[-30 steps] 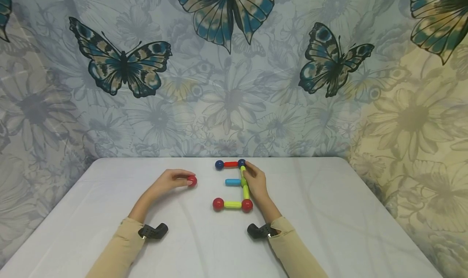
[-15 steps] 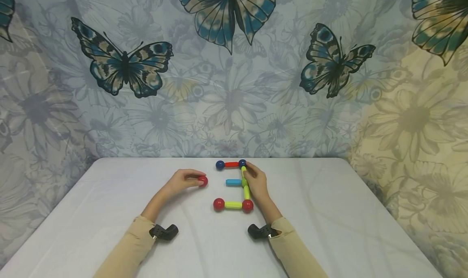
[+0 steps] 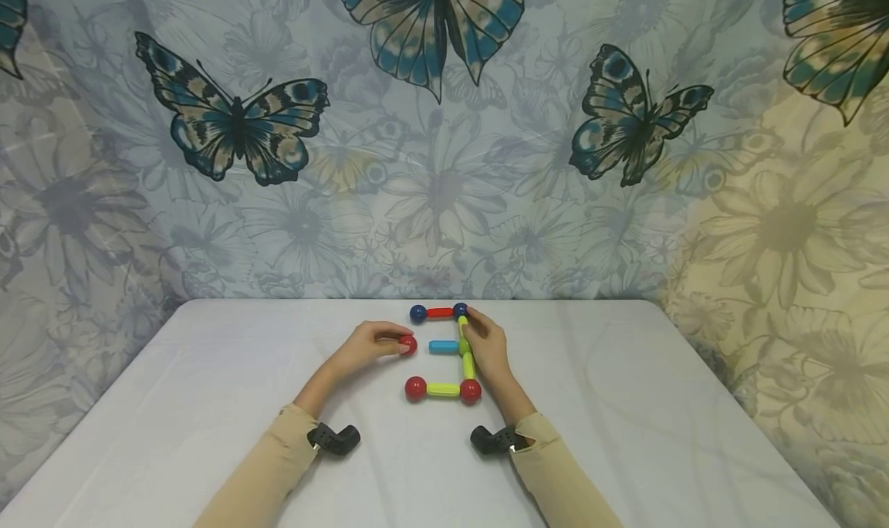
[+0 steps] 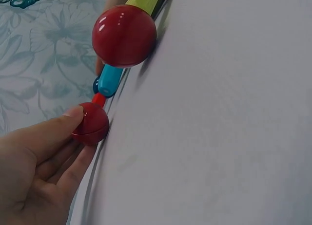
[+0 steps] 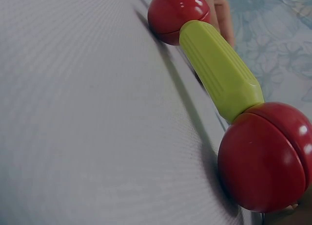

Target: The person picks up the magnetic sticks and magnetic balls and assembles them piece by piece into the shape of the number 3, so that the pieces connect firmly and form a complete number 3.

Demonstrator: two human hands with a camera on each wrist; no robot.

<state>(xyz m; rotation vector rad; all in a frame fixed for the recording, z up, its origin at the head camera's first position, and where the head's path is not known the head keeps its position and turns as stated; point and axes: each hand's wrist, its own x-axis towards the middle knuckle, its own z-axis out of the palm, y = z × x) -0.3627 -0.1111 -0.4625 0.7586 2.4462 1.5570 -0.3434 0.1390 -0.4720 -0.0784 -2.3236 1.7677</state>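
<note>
My left hand (image 3: 368, 343) pinches a red ball (image 3: 409, 345) between thumb and fingers, just left of the free end of a light blue rod (image 3: 443, 346). A small gap separates them in the head view. That rod belongs to a ball-and-stick figure lying on the table. Its yellow-green spine (image 3: 468, 366) runs through a green ball (image 3: 464, 346); a red rod (image 3: 440, 313) with dark blue balls (image 3: 417, 313) forms the far arm. A yellow-green rod (image 5: 219, 69) between two red balls forms the near arm. My right hand (image 3: 489, 350) holds the spine's far part, fingertips at the dark blue corner ball.
A white cloth covers the table (image 3: 625, 435). Its far edge meets a wall hanging (image 3: 444, 204) printed with flowers and butterflies. Black wrist cameras (image 3: 335, 440) sit on both forearms, close to the cloth.
My left hand has moved steadily right with the red ball, closing on the light blue rod's end. The right hand and the figure stay in place.
</note>
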